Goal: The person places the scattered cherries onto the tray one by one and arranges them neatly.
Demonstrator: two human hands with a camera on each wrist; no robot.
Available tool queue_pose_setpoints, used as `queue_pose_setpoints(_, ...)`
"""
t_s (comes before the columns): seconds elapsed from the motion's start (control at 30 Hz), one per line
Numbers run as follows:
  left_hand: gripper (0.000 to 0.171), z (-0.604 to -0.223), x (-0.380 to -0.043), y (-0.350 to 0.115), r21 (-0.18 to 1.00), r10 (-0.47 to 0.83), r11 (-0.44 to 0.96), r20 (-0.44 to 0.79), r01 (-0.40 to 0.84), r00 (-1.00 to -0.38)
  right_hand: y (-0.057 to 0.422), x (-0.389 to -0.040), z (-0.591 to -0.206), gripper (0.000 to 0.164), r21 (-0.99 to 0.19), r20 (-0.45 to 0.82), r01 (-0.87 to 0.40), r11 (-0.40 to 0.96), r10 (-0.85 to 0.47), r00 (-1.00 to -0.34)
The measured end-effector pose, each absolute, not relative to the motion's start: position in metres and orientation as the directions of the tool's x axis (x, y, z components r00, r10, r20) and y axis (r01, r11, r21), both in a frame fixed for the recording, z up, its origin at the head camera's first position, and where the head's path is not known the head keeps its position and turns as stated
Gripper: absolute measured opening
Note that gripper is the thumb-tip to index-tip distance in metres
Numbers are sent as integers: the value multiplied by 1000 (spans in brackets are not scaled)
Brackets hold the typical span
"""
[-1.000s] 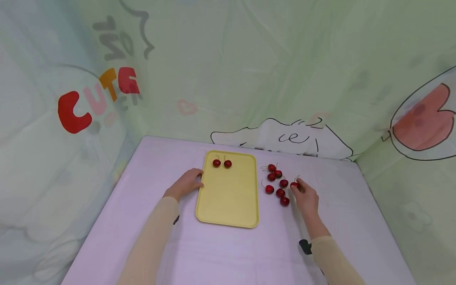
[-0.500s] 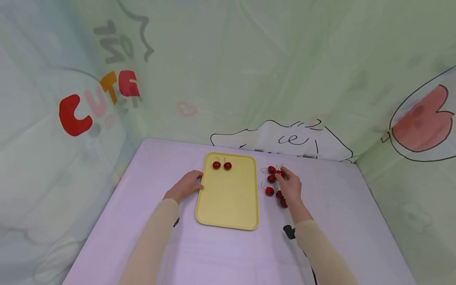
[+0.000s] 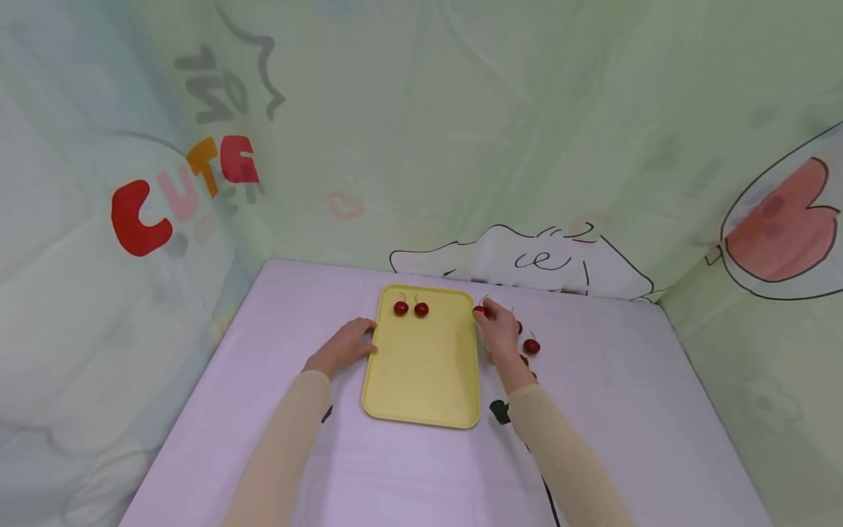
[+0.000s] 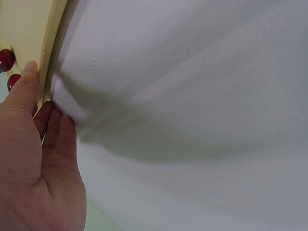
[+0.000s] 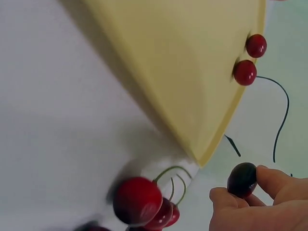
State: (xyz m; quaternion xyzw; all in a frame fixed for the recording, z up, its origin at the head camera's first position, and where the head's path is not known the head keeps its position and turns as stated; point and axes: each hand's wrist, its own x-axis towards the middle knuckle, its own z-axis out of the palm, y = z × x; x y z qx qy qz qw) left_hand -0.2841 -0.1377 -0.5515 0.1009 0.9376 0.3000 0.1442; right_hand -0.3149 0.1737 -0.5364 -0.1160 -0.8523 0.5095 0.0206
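Observation:
My right hand point(image 3: 503, 333) pinches a dark red cherry point(image 3: 481, 310) between thumb and fingers, at the upper right rim of the yellow tray point(image 3: 421, 380). In the right wrist view the same cherry point(image 5: 242, 179) looks almost black. With its thumb on the rim and its fingers outside, my left hand point(image 3: 342, 345) grips the tray's left edge. Two stemmed cherries, one left point(image 3: 401, 308) and one right point(image 3: 421, 309), sit side by side at the tray's far end. Right of the tray lie several loose cherries point(image 3: 531, 345), partly hidden by my right hand and wrist.
A pale lilac cloth point(image 3: 626, 410) covers the table. Printed fabric point(image 3: 421, 146) hangs behind it and along both sides. In the right wrist view, loose cherries point(image 5: 137, 201) with green stems lie close to the tray's corner.
My right hand has carried its cherry left from the loose cherries to the tray's right rim. My left hand has stayed on the tray's left edge.

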Motion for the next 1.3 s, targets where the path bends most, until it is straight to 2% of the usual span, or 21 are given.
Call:
queue_pose_setpoints(0.67, 55, -562, -292, -140, 594, 276, 798, -209, 103, -938, 138, -339, -573, 45, -783, -59, 136, 607, 146, -988)
queue_pose_setpoints(0.9, 52, -561, -289, -139, 612, 289, 781, -180, 123, -940, 130, -341, -587, 44, -727, 21, 53, 684, 99, -995)
queue_pose_setpoints(1.07, 52, -559, -288, -140, 596, 297, 790, -172, 141, -939, 122, -338, -580, 42, -690, 51, 29, 723, 88, -995)
queue_pose_setpoints(1.3, 51, -562, -291, -141, 589, 322, 788, -142, 181, -936, 121, -340, -575, 43, -694, 21, 47, 719, 85, -996)
